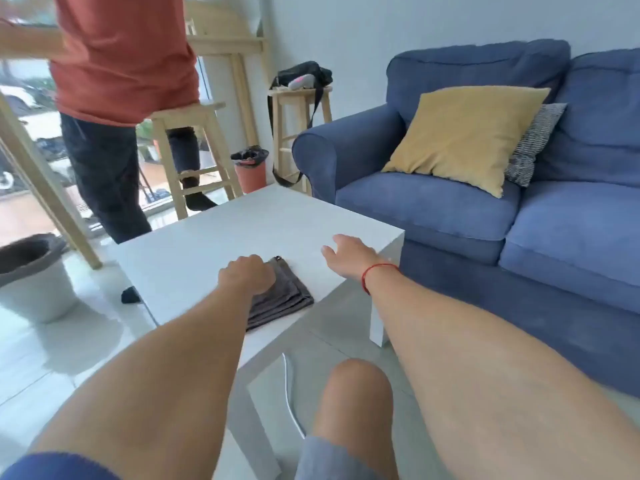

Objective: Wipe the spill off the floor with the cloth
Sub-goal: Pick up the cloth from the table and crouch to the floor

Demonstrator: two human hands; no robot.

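Note:
A folded dark grey cloth (284, 299) lies near the front edge of a low white table (249, 223). My left hand (247, 273) rests on the cloth's left part with its fingers curled down onto it. My right hand (349, 258) hovers over the table to the right of the cloth, fingers apart and holding nothing; a red string circles its wrist. No spill is discernible on the pale tiled floor (59, 358).
A blue sofa (485, 216) with a yellow cushion (464, 133) stands close on the right. Another person in an orange shirt (121, 57) stands behind the table beside wooden stools (194, 157). A grey-lined white bin (31, 275) stands at left. My bare knee (356, 396) is below.

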